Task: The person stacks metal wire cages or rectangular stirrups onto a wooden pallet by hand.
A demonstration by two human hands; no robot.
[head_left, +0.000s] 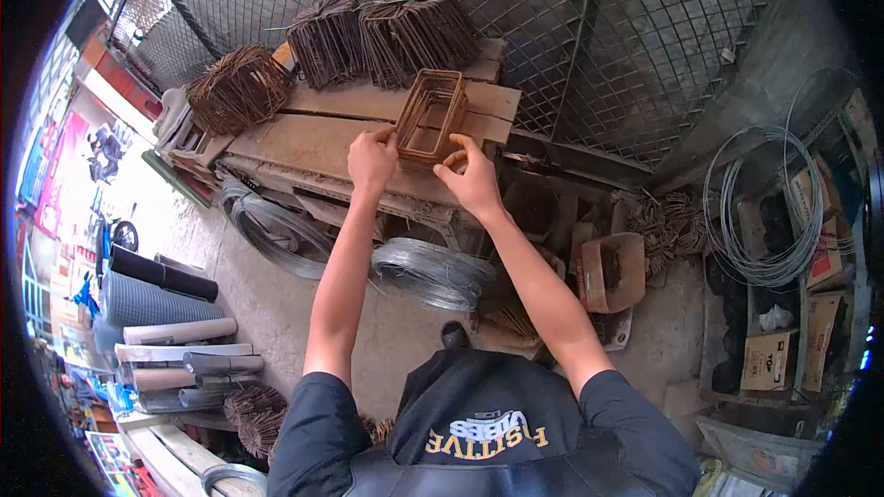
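Steadying likely needs even pressure: your right hand spread, thumb and fingers apart, at near right corner of rusty wire-stirrup stack; left hand at left edge, can't tell if pinching. Stack on plank bench, upper centre of frame; stirrup bundles beyond.

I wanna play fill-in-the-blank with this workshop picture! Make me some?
1. Counting the left hand and right hand, ____ hands are at the wire frames.
2. The top frame has ____ corners.
3. The black shirt says POSITIVE ____.
4. The long rolls lie on the picture's ____ side.

Missing words: two; four; VIBES; left.
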